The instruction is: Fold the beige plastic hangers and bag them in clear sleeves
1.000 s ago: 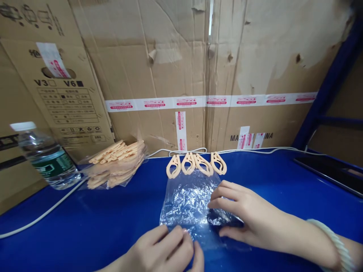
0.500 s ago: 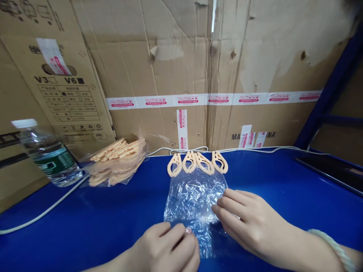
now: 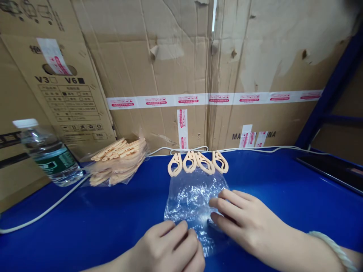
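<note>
A clear plastic bag lies flat and crinkled on the blue table. My left hand is closed at the bag's near edge, its fingers curled onto the film; the thumb is hidden. Over the bag's right side, my right hand has its fingers bent but apart, the tips touching or just above the film. Several peach teardrop-shaped plastic pieces lie in a row at the bag's far edge. Whether they are partly inside it I cannot tell.
To the left, clear bags of peach slatted pieces are stacked beside a water bottle. A white cable crosses the blue table. Cardboard walls the back, and a dark flat device lies at right.
My right hand's fingers have spread apart and shifted slightly left over the bag. My left hand has moved a little to the right. The peach pieces stay in place.
</note>
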Demonstrator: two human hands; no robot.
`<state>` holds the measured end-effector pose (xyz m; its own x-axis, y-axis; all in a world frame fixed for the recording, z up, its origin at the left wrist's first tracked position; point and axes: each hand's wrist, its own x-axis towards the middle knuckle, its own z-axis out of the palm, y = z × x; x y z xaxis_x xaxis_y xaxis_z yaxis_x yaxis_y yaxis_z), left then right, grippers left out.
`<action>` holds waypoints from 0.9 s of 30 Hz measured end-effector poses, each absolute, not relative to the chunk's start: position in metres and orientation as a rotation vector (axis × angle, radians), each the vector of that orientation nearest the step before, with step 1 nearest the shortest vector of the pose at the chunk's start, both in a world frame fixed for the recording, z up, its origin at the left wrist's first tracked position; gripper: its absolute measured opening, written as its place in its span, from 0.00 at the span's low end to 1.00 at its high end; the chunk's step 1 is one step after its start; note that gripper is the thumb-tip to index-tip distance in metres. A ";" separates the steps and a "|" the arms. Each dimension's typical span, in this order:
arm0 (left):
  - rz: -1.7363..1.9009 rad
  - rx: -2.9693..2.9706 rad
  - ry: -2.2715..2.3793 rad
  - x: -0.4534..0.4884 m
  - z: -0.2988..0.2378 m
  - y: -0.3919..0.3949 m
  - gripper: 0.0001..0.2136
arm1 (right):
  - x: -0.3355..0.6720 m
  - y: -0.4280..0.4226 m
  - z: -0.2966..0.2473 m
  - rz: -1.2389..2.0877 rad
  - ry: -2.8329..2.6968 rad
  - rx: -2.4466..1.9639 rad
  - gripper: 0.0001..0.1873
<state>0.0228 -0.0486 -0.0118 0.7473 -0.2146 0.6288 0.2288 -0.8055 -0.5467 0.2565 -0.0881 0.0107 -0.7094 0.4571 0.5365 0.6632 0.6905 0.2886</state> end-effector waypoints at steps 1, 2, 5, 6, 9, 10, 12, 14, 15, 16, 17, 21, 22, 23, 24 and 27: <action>-0.874 -2.367 -0.033 0.023 -0.009 -0.050 0.13 | 0.256 -0.088 0.010 -0.623 -2.483 -0.879 0.16; -0.826 -2.398 -0.052 0.023 -0.006 -0.051 0.12 | 0.255 -0.088 0.009 -0.579 -2.494 -0.886 0.16; -0.892 -2.385 -0.049 0.026 -0.004 -0.050 0.13 | 0.252 -0.088 0.008 -0.441 -2.537 -0.905 0.19; -0.972 -2.353 -0.030 0.026 -0.005 -0.048 0.15 | 0.251 -0.088 0.008 -0.410 -2.547 -0.912 0.19; -0.977 -2.379 -0.039 0.026 -0.007 -0.047 0.16 | 0.250 -0.088 0.005 -0.355 -2.563 -0.924 0.18; -0.901 -2.424 -0.061 0.025 -0.007 -0.048 0.15 | 0.250 -0.088 0.004 -0.349 -2.563 -0.927 0.17; -0.816 -2.471 -0.084 0.024 -0.007 -0.050 0.11 | 0.250 -0.088 0.003 -0.339 -2.563 -0.937 0.15; -0.836 -2.474 -0.100 0.023 -0.008 -0.052 0.08 | 0.251 -0.089 0.003 -0.336 -2.556 -0.950 0.13; -0.849 -2.474 -0.117 0.022 -0.009 -0.053 0.08 | 0.250 -0.089 0.004 -0.335 -2.551 -0.949 0.12; -0.871 -2.466 -0.115 0.022 -0.010 -0.053 0.09 | 0.250 -0.089 0.005 -0.332 -2.547 -0.945 0.12; -0.885 -2.459 -0.113 0.022 -0.011 -0.054 0.11 | 0.250 -0.089 0.007 -0.328 -2.543 -0.943 0.12; -0.857 -2.449 -0.147 0.020 -0.015 -0.057 0.17 | 0.248 -0.090 0.010 -0.321 -2.538 -0.933 0.13; -0.838 -2.451 -0.165 0.020 -0.016 -0.057 0.17 | 0.247 -0.089 0.011 -0.326 -2.539 -0.924 0.13; -0.814 -2.454 -0.186 0.020 -0.016 -0.058 0.17 | 0.247 -0.089 0.010 -0.326 -2.544 -0.919 0.13; -0.803 -2.449 -0.188 0.020 -0.017 -0.059 0.17 | 0.248 -0.089 0.010 -0.320 -2.549 -0.918 0.13; -0.750 -2.455 -0.207 0.021 -0.018 -0.059 0.18 | 0.249 -0.089 0.009 -0.287 -2.566 -0.938 0.11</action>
<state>0.0209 -0.0594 -0.0177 0.8316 -0.0150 0.5552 0.2977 -0.8319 -0.4683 0.2493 -0.0893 0.0089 -0.6989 0.5731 0.4280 0.6535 0.7548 0.0564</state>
